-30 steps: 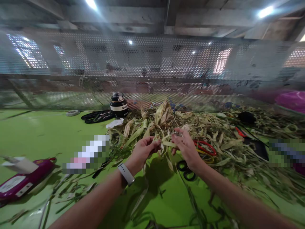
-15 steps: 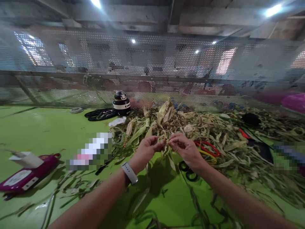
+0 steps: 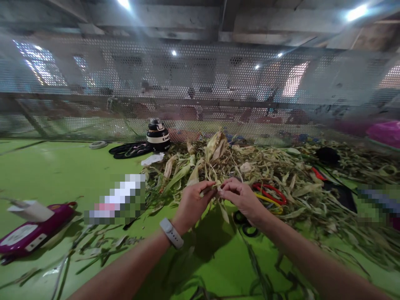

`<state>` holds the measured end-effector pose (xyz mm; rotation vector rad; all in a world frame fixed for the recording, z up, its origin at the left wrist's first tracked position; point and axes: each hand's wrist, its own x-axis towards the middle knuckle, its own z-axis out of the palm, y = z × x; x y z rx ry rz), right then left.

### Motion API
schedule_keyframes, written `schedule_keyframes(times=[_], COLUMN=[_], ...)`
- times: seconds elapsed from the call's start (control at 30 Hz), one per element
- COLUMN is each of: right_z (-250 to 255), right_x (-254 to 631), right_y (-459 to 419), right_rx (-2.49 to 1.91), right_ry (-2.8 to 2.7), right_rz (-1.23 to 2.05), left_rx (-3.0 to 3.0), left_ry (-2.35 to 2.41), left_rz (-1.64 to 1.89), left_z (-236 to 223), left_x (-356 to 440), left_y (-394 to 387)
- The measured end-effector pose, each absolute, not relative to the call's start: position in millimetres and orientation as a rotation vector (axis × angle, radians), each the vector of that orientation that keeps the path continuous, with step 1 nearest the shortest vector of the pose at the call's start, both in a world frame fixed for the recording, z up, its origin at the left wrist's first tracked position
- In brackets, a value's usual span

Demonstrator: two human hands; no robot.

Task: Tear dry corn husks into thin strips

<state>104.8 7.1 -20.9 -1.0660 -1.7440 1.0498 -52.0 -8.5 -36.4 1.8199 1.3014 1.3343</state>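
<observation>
My left hand (image 3: pixel 194 204), with a pale watch strap at its wrist, pinches a piece of dried corn husk (image 3: pixel 223 211) between thumb and fingers. Close beside it, my right hand (image 3: pixel 240 196) pinches the same husk, the fingertips of both hands almost meeting. A strip of the husk hangs down below the fingers. Just beyond the hands spreads a heap of dry, pale corn husks (image 3: pixel 290 175), with a larger bunch (image 3: pixel 216 146) standing up in it. Scissors with black handles (image 3: pixel 250 230) lie under my right wrist, and red-handled scissors (image 3: pixel 271 192) rest to its right.
On the green table (image 3: pixel 68 166) at left lies a purple power strip (image 3: pixel 34 229) with a white charger. A black jug (image 3: pixel 158 135) and a coiled black cord (image 3: pixel 129 150) stand near the perforated metal screen (image 3: pixel 200 79). A black pouch (image 3: pixel 339 196) lies at right.
My left hand has turned slightly, its fingers now laid further over the husk. My right hand stays pinched close to it. The view has shifted a little.
</observation>
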Motion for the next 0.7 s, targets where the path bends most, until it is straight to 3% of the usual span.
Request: schedule_keyframes(times=[0.7], right_z=[-34.0], right_x=[104.2], right_y=[20.2], right_rx=[-0.993], right_ry=[-1.516], right_rz=[1.223], left_rx=[1.971], left_ry=[1.181], left_rz=[1.243], left_z=[-38.9], left_x=[-56.7], left_y=[-5.4])
